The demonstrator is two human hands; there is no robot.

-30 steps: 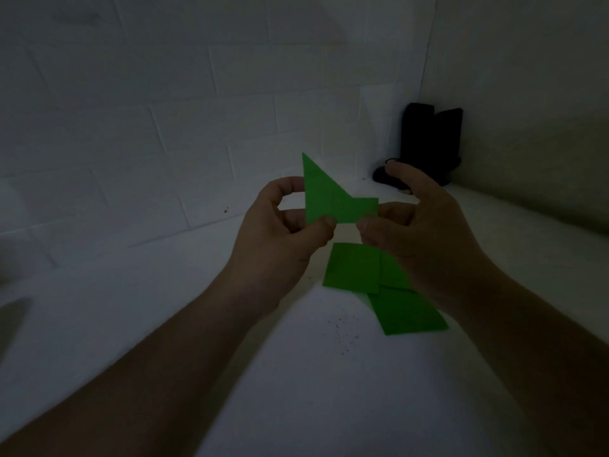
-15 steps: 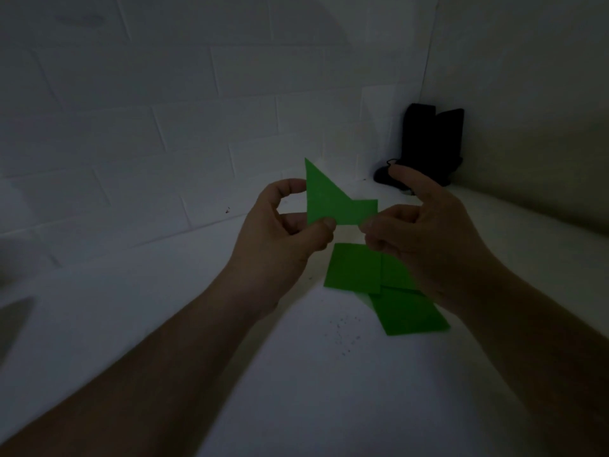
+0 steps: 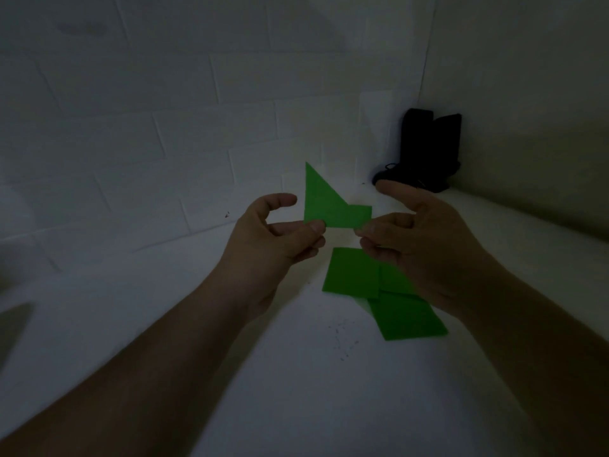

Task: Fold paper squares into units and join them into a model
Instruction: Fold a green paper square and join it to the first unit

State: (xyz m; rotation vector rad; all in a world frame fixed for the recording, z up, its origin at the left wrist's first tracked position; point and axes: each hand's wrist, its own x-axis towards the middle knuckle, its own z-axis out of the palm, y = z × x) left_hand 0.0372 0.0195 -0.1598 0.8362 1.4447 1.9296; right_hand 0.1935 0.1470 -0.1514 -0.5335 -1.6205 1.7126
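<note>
A dim white desk (image 3: 164, 324) is carrying loose green squares (image 3: 352, 272). Both hands, left hand (image 3: 273, 239) and right hand (image 3: 418, 239), are pinching 1 half-folded unit (image 3: 329, 209) above them; joining is seemingly still waiting.

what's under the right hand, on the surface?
Loose green paper squares lie overlapping on the white surface under the right hand. The hand covers their right part, so their number stays unclear.
</note>
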